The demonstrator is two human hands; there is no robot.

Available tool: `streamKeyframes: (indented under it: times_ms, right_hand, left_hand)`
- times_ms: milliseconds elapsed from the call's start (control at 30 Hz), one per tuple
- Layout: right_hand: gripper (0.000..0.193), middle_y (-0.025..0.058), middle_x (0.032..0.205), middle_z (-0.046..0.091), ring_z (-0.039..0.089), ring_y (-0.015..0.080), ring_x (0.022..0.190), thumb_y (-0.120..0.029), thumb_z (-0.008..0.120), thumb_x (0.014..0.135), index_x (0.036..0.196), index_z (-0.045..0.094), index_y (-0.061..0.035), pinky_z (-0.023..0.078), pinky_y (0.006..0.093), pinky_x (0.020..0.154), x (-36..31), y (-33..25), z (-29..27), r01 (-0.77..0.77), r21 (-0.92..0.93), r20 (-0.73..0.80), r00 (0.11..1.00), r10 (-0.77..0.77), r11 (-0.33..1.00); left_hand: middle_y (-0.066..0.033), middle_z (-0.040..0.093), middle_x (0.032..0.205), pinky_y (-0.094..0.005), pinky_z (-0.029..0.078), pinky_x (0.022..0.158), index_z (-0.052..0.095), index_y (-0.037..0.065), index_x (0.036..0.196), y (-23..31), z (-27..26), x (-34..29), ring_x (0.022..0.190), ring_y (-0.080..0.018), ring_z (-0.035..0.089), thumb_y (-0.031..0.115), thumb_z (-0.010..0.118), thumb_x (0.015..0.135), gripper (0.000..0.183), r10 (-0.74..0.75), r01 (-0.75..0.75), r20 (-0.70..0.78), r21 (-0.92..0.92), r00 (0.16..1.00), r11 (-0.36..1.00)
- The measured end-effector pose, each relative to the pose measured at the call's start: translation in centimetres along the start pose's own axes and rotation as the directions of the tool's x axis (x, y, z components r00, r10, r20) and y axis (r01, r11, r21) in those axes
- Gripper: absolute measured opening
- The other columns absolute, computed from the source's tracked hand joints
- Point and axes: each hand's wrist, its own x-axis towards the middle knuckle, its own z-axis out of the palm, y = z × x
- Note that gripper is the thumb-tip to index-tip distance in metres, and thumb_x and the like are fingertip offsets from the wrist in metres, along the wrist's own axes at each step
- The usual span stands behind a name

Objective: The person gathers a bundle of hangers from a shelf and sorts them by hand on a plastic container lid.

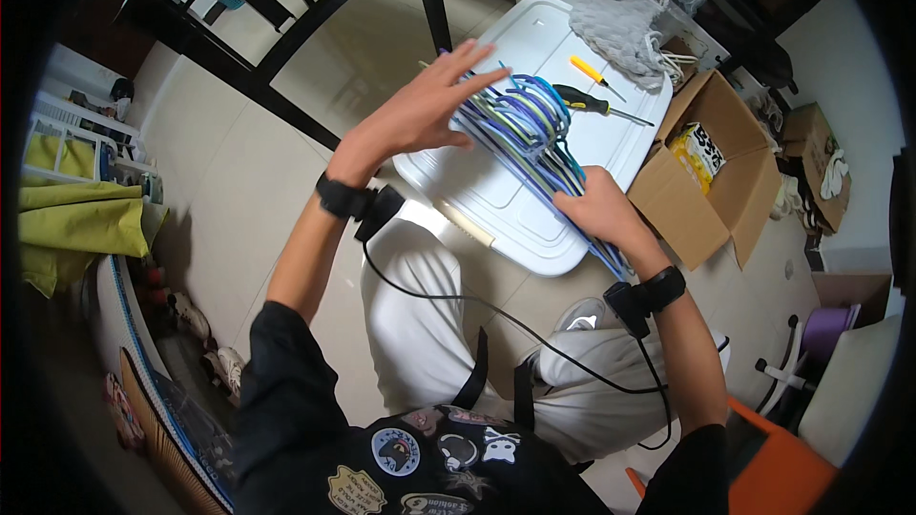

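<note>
Two hands on one item, head view. Report?

— Noted. Bundle of coat hangers [530, 129], blue, purple and green, lies across the middle of the white bin lid [534, 219] on the floor. Right hand [599, 205] is closed around the bundle's lower end, near the lid's near edge. Left hand [420, 110] is spread flat, fingers extended, pressing its upper side.

— Anything else on the lid?

— Two screwdrivers [596, 88] towards the far edge, grey cloth [620, 19] at the far corner. Cardboard box [711, 167] stands just beside.

— Recommendation?

— In my judgement, keep the flat hand squaring the hooks while the grip stays firm, so none slides out.
</note>
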Motion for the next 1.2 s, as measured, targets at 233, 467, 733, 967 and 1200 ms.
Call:
streamKeyframes:
  times_ms: [233, 467, 733, 967, 1200]
  right_hand:
    - [0.027, 0.0164, 0.064, 0.059, 0.052, 0.0188, 0.058, -0.018, 0.064, 0.072, 0.078, 0.059, 0.0078, 0.047, 0.0359, 0.061, 1.0, 1.5, -1.6, 0.088, -0.087, 0.130, 0.989, -0.076, 0.992]
    - [0.022, 0.0072, 0.063, 0.058, 0.050, 0.0127, 0.059, -0.015, 0.062, 0.071, 0.077, 0.059, 0.0065, 0.044, 0.0315, 0.057, 1.2, 1.3, -3.2, -0.006, 0.001, 0.151, 0.989, 0.006, 1.000]
    - [0.019, 0.0030, 0.061, 0.053, 0.046, 0.0108, 0.057, -0.014, 0.061, 0.069, 0.072, 0.056, 0.0040, 0.041, 0.0315, 0.053, 1.5, 1.5, -4.0, -0.029, 0.019, 0.113, 0.993, 0.027, 0.999]
    - [0.024, 0.0114, 0.063, 0.056, 0.047, 0.0176, 0.058, -0.013, 0.064, 0.066, 0.075, 0.056, 0.0078, 0.044, 0.0340, 0.058, 1.3, 1.0, -4.6, 0.078, -0.088, 0.061, 0.996, -0.072, 0.993]
    - [0.032, 0.0229, 0.071, 0.063, 0.061, 0.0340, 0.064, -0.019, 0.067, 0.063, 0.081, 0.061, 0.0066, 0.050, 0.0381, 0.068, 1.8, 1.3, -4.5, 0.085, -0.258, 0.089, 0.994, -0.064, 0.962]
  left_hand:
    - [-0.0116, 0.051, 0.139, -0.0442, 0.035, 0.109, 0.056, 0.010, 0.128, -1.4, 2.8, 3.6, 0.133, -0.0345, 0.041, 0.019, 0.079, 0.069, 0.064, 0.173, -0.161, 0.315, -0.062, 0.933, 0.985]
    - [-0.0091, 0.060, 0.111, -0.0407, 0.047, 0.088, 0.060, 0.007, 0.118, -2.4, 4.1, 4.5, 0.109, -0.0303, 0.054, 0.020, 0.072, 0.074, 0.048, 0.202, -0.205, 0.274, -0.017, 0.940, 0.979]
    - [-0.0168, 0.065, 0.107, -0.0448, 0.048, 0.081, 0.057, 0.006, 0.116, -1.5, 4.1, 6.3, 0.100, -0.0352, 0.061, 0.022, 0.069, 0.076, 0.045, 0.014, -0.033, 0.511, 0.028, 0.859, 0.999]
    - [-0.0176, 0.068, 0.088, -0.0474, 0.048, 0.074, 0.060, 0.005, 0.102, -1.3, 5.1, 4.2, 0.087, -0.0381, 0.063, 0.027, 0.068, 0.082, 0.031, 0.047, -0.055, 0.355, 0.015, 0.934, 0.998]
    - [-0.0204, 0.067, 0.083, -0.0459, 0.050, 0.073, 0.068, 0.006, 0.095, -1.5, 5.9, 3.1, 0.080, -0.0398, 0.063, 0.022, 0.068, 0.074, 0.026, 0.015, -0.011, 0.378, -0.015, 0.926, 1.000]
